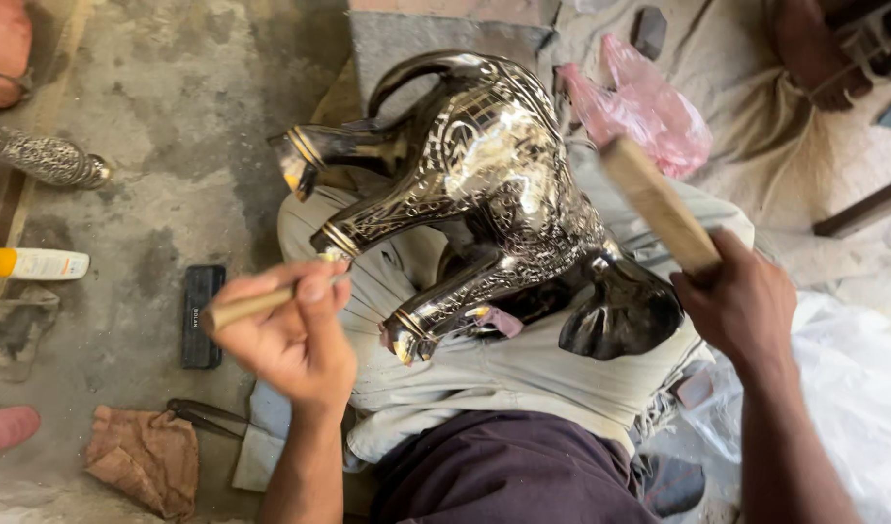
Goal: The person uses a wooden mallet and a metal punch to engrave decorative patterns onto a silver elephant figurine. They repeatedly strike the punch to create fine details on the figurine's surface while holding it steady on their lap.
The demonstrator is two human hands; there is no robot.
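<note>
Clearly, should the wooden mallet (656, 204) gripped in the right hand (741, 306) be swung askew, the thin metal chisel (271, 303) pinched by the left hand (288, 340) could be driven across the engraved, shiny dark metal horse figure (484, 184).

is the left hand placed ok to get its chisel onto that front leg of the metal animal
Probably yes: the left hand holds the chisel with its tip right by the metal animal's leg, nothing between them.

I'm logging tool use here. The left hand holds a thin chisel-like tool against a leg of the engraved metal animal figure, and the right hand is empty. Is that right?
Not quite. The right hand is not empty: it grips a wooden stick, raised beside the figure. The rest stands: the left hand holds a thin tool at one of the figure's legs. The head view shows it.
</note>
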